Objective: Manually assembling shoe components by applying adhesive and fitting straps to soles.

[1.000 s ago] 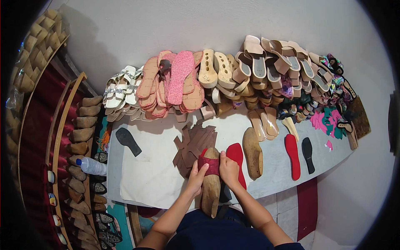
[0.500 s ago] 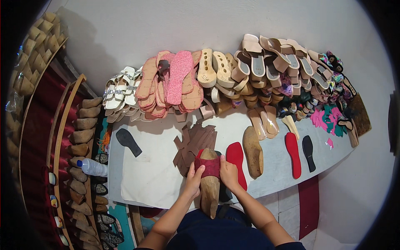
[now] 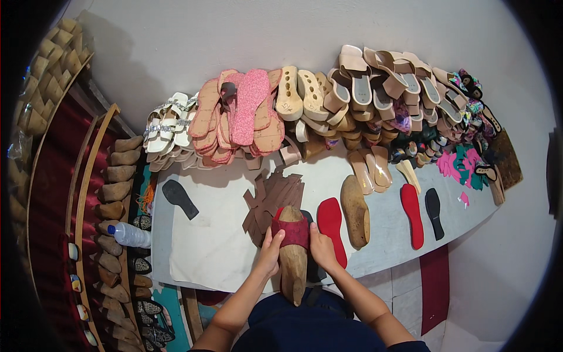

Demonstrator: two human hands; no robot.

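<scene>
A wooden shoe last [image 3: 293,270] with a dark red strap [image 3: 292,233] across its front is held between my two hands, its narrow end toward my body. My left hand [image 3: 270,249] grips the left side, thumb on the strap. On the opposite side my right hand [image 3: 322,246] closes along the strap's edge, thumb pointing away from me. Bright red shows at the last's far end. Just beyond lies a pile of brown strips [image 3: 272,199]. A red insole [image 3: 332,226] and a second wooden last [image 3: 355,211] lie to the right.
Another red insole [image 3: 412,214] and a black sole [image 3: 433,212] lie farther right; a dark sole [image 3: 179,198] lies left. Stacked pink soles [image 3: 252,108] and beige heeled sandals [image 3: 358,82] line the wall. A plastic bottle [image 3: 130,235] and racked wooden lasts [image 3: 120,192] stand left.
My right thumb has straightened a little along the strap's edge. The last is still in both hands, and the things on the table keep their places.
</scene>
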